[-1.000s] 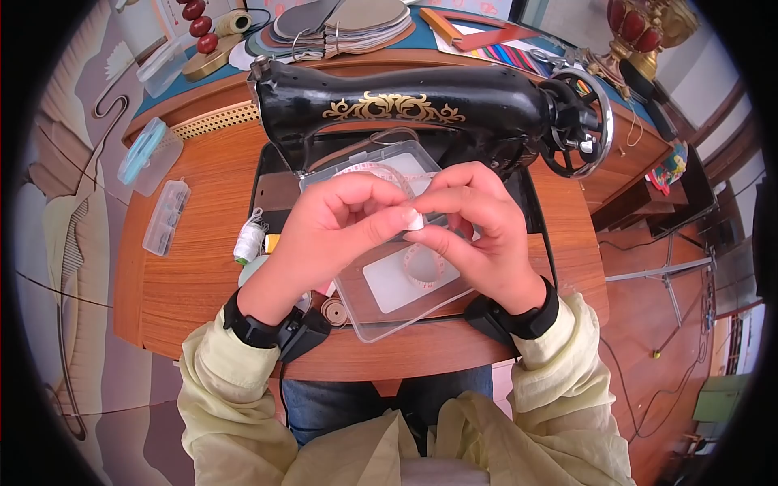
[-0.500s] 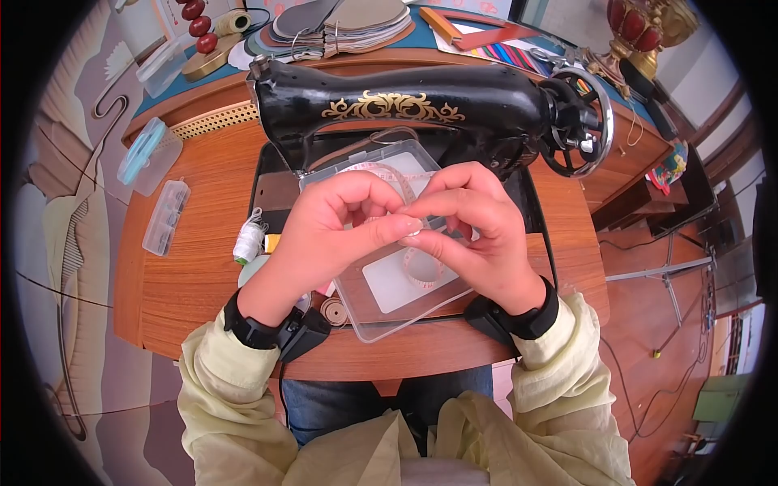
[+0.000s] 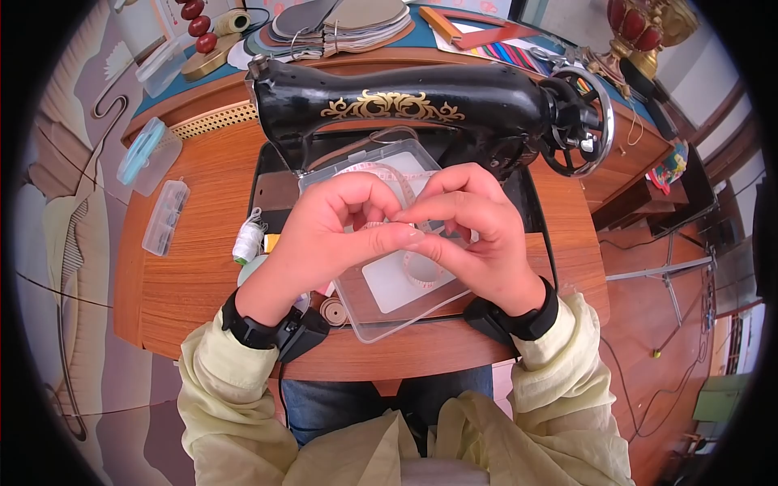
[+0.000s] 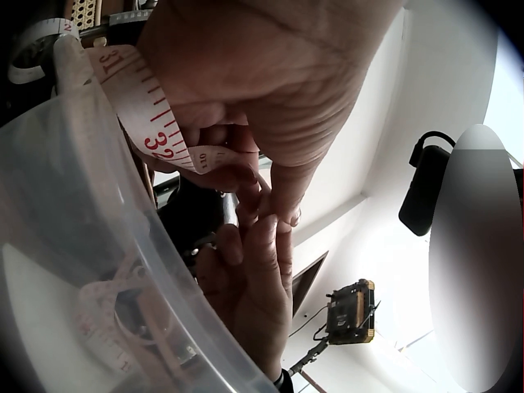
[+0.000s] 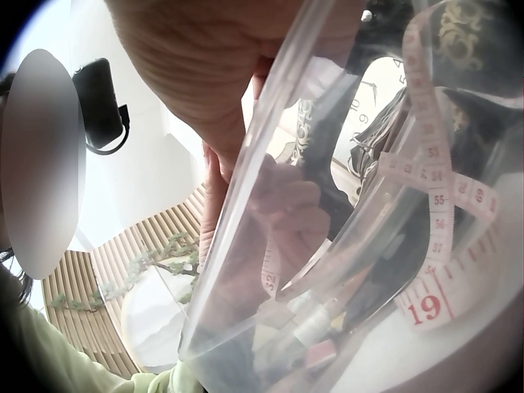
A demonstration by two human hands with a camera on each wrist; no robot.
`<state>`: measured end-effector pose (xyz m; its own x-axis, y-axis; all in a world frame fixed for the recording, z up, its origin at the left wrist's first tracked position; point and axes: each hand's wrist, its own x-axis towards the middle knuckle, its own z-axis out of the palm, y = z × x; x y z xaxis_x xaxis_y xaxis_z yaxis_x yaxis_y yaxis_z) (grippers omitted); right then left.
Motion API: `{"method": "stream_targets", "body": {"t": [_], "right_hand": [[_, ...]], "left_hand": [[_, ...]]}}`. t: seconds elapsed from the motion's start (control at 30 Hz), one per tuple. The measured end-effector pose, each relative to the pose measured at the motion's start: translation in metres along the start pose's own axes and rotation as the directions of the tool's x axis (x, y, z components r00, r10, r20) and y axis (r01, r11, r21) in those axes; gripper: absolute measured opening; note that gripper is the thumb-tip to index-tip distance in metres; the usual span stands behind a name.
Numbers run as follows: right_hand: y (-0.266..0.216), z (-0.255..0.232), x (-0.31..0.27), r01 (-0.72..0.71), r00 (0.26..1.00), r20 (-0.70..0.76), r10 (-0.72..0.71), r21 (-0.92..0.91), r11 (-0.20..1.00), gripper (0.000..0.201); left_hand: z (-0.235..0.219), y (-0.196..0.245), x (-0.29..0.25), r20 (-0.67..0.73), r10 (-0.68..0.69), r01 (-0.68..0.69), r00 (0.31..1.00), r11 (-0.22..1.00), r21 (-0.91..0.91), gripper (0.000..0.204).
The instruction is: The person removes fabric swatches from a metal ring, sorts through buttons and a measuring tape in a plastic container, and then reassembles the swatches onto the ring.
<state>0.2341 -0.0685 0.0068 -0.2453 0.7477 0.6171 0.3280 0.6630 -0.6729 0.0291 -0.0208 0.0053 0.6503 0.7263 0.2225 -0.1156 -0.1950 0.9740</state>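
A white tape measure [image 4: 147, 106] with red numbers runs up into the fingers of my left hand [image 3: 344, 223]. My right hand [image 3: 482, 231] meets it there, fingertips against fingertips, and both hands pinch the tape between them. The thumbs cover the pinched part in the head view. Beneath the hands lies a clear plastic box [image 3: 369, 328], tilted on the table. More of the tape [image 5: 438, 196] trails in loops in and over the box, with a curl at its middle. In the left wrist view the strip bends beside the curled fingers.
A black sewing machine [image 3: 397, 97] stands just beyond the hands. To the left are a white thread spool [image 3: 250, 239] and a clear compartment case [image 3: 167, 217]. A brown roll [image 3: 333, 311] sits by the box's near left corner. Fabric samples [image 3: 340, 28] are stacked at the back.
The white piece of tape that stuck out between the fingertips has gone behind the thumbs. The left thumb has stretched further right over it; the hands otherwise keep their place.
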Motion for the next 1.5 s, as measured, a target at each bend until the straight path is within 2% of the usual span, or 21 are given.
{"method": "stream_targets", "body": {"t": [0.13, 0.23, 0.33, 0.53, 0.63, 0.73, 0.83, 0.93, 1.03, 1.13, 1.43, 1.5], "right_hand": [[-0.002, 0.000, -0.001, -0.055, 0.997, -0.044, 0.056, 0.032, 0.998, 0.029], [-0.003, -0.001, 0.000, -0.065, 0.996, -0.052, 0.067, 0.051, 0.997, 0.028], [-0.002, 0.000, 0.000, -0.037, 0.998, -0.040, 0.039, 0.036, 0.999, 0.029], [-0.001, 0.001, 0.000, -0.029, 0.999, -0.041, 0.030, 0.024, 0.999, 0.030], [0.001, 0.002, -0.001, -0.023, 0.999, -0.048, 0.024, 0.018, 1.000, 0.031], [0.000, 0.001, 0.000, -0.033, 0.999, -0.022, 0.034, 0.020, 0.999, 0.031], [-0.003, 0.002, 0.001, -0.014, 1.000, -0.011, 0.014, 0.028, 1.000, 0.030], [0.001, 0.002, 0.000, 0.011, 1.000, -0.010, -0.010, 0.025, 1.000, 0.029], [0.001, 0.002, 0.000, 0.020, 1.000, -0.020, -0.020, -0.010, 1.000, 0.028], [-0.002, 0.001, -0.001, -0.066, 0.997, -0.040, 0.067, 0.018, 0.998, 0.029], [0.001, 0.000, 0.000, 0.037, 0.999, -0.014, -0.038, -0.028, 0.999, 0.030], [-0.001, 0.001, -0.001, -0.010, 0.999, -0.047, 0.010, 0.004, 1.000, 0.031]], "left_hand": [[0.009, 0.009, 0.000, -0.054, -0.038, 0.032, 0.998, 0.994, -0.103, 0.012], [0.011, 0.012, 0.001, -0.046, 0.007, -0.013, 0.999, 0.989, -0.148, 0.014], [0.008, 0.010, 0.000, -0.028, -0.033, 0.029, 0.999, 0.990, -0.139, 0.014], [0.003, 0.002, 0.001, -0.043, 0.004, -0.005, 0.999, 1.000, -0.015, 0.014], [0.011, 0.008, 0.001, -0.070, -0.027, 0.022, 0.997, 0.997, -0.076, 0.013], [0.008, 0.006, 0.001, -0.038, -0.030, 0.028, 0.999, 0.999, -0.040, 0.014], [0.004, -0.001, 0.002, -0.007, 0.062, -0.062, 0.998, 0.998, -0.010, 0.016], [0.001, -0.002, 0.001, 0.002, 0.049, -0.049, 0.999, 0.998, 0.043, 0.016], [0.007, 0.004, 0.000, -0.041, -0.029, 0.028, 0.999, 0.999, -0.019, 0.015], [0.011, 0.010, 0.001, -0.043, -0.029, 0.025, 0.999, 0.997, -0.074, 0.015], [0.002, 0.003, 0.000, -0.003, 0.043, -0.043, 0.999, 0.995, 0.085, 0.013], [0.008, 0.008, 0.000, -0.037, -0.019, 0.018, 0.999, 1.000, -0.011, 0.014]]}}
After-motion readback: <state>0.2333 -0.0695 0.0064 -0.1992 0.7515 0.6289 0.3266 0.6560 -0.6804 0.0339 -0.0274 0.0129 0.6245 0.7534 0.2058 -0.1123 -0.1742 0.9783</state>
